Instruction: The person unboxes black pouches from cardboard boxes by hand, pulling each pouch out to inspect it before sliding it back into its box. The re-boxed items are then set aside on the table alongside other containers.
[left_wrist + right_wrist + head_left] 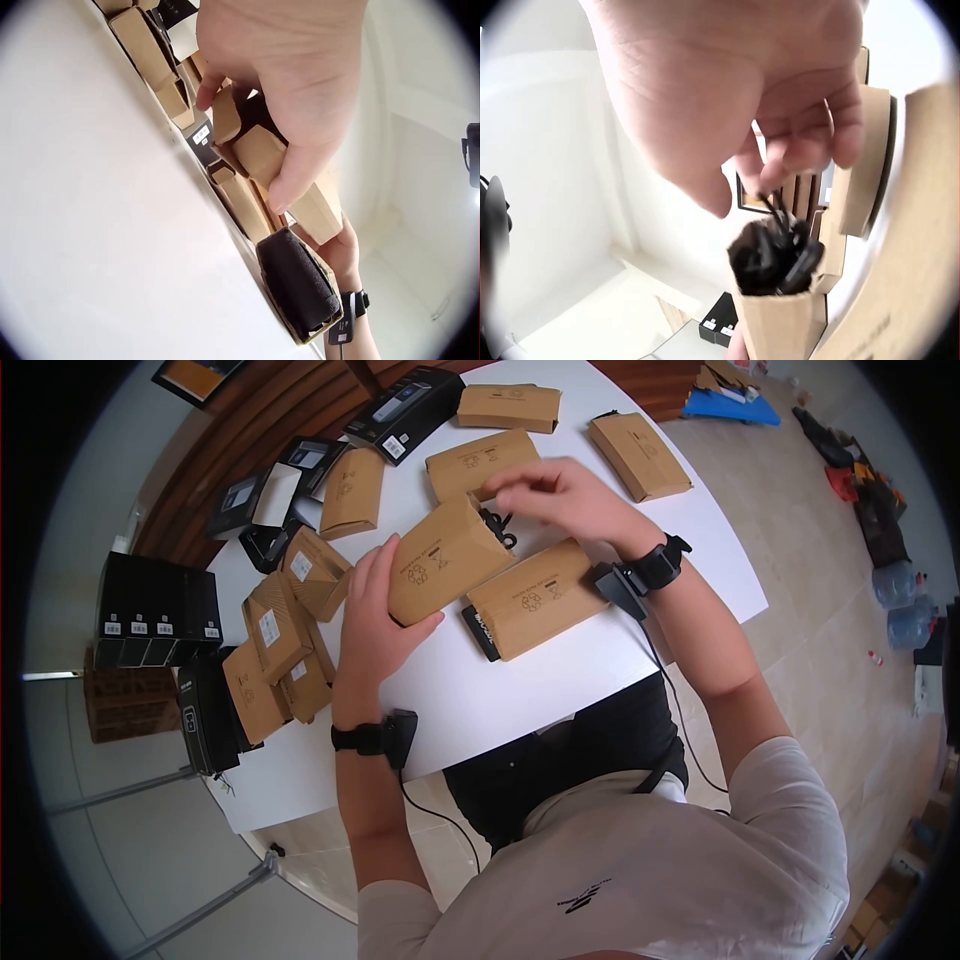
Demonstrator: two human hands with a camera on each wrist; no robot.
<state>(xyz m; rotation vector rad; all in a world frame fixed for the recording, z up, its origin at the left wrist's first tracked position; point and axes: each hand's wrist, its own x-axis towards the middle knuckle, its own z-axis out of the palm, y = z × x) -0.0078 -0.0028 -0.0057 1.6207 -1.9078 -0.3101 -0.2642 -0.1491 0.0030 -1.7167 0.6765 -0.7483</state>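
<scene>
My left hand (367,615) grips a brown cardboard box (440,560) by its lower left end, thumb on one side and fingers on the other. The box is tilted above the white table. Its far end is open, and a bundle of black cables (776,259) fills that opening. Just above the cables is my right hand (575,505), fingers loosely bent, thumb apart from them, fingertips close to an upright cable end. Beneath and to the right lies another cardboard box (540,600), with black material (296,281) showing in its open end.
More brown boxes (485,462) lie on the white table (600,690), one box (640,455) near its right edge. Black product boxes (405,410) stand at the back. Stacked brown boxes (275,628) and black boxes (155,610) are on the left.
</scene>
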